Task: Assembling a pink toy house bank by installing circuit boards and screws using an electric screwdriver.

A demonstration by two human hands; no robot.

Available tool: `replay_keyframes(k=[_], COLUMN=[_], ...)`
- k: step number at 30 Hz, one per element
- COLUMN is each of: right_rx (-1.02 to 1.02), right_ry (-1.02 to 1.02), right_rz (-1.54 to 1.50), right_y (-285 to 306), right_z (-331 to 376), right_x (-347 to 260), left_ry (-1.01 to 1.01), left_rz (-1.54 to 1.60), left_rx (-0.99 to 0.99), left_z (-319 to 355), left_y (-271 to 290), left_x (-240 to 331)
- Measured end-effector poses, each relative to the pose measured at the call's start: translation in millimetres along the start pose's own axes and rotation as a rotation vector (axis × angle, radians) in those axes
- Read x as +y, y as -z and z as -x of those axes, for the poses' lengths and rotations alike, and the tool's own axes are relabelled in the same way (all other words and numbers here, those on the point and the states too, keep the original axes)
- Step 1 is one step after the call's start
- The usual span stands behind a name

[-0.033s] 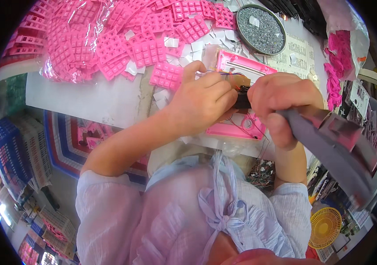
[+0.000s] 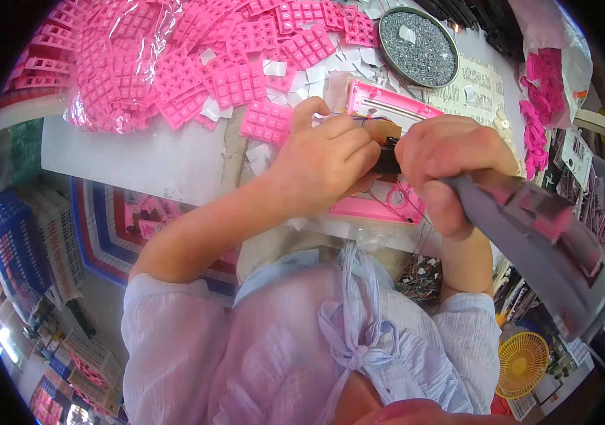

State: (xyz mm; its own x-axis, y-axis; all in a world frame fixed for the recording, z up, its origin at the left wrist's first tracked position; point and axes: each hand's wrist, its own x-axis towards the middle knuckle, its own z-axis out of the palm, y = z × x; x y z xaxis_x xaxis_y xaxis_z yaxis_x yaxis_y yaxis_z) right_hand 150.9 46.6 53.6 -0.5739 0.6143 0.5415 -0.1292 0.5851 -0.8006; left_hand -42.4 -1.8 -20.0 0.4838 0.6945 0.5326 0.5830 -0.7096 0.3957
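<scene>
My right hand is closed round a grey power tool; its back end points to the lower right, and its working tip is hidden by my fingers. Beside it, my left hand has fingers curled against a small black part with wires, its thumb side hidden. The black part sits over an open pink plastic case, which has thin wires and a round fitting inside. Beyond my hands lies the upper part of a pink frame with thin metal rods in it.
Pink keypad pieces are heaped at the back left, partly in a clear bag. A round bowl of small screws stands at the back. White paper bits lie around. A yellow basket is at the lower right, a blue crate at the left.
My right hand and the power tool have shifted slightly, the tool's back end swinging a little. My left hand has stayed in nearly the same place.
</scene>
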Motion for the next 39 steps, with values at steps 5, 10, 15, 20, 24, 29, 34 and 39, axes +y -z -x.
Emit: replay_keyframes(k=[5,10,15,20,24,29,34,39], right_rx=[0.052,-0.107,-0.206,-0.162,-0.265,-0.195,-0.209,-0.011], right_ry=[-0.119,-0.364,-0.220,-0.568,-0.835,-0.606,-0.240,0.001], right_rz=[-0.382,0.233,0.673,0.466,0.495,0.905,0.819,1.129], right_y=[12.4,43.0,46.3,53.5,67.5,58.8,60.5,29.1], right_z=[7.0,29.0,58.1,29.6,2.8,-4.0,34.0,53.9], right_x=[5.1,2.7,10.2,14.3,31.4,17.2,32.3,31.8], left_ry=[0.032,0.086,0.234,0.520,0.382,0.309,0.328,0.276], left_rz=[-0.002,-0.029,0.131,0.514,0.199,-0.036,-0.058,-0.136], left_rx=[0.006,0.017,-0.003,0.131,0.001,-0.048,-0.098,-0.086], left_z=[-2.1,-6.2,-7.3,5.5,-7.8,-9.9,-16.1,-15.1], left_y=[-1.1,-0.2,-0.6,-17.6,2.6,-4.8,-4.4,-3.1], left_x=[3.7,2.4,-6.2,-6.1,6.7,10.5,14.5,17.2])
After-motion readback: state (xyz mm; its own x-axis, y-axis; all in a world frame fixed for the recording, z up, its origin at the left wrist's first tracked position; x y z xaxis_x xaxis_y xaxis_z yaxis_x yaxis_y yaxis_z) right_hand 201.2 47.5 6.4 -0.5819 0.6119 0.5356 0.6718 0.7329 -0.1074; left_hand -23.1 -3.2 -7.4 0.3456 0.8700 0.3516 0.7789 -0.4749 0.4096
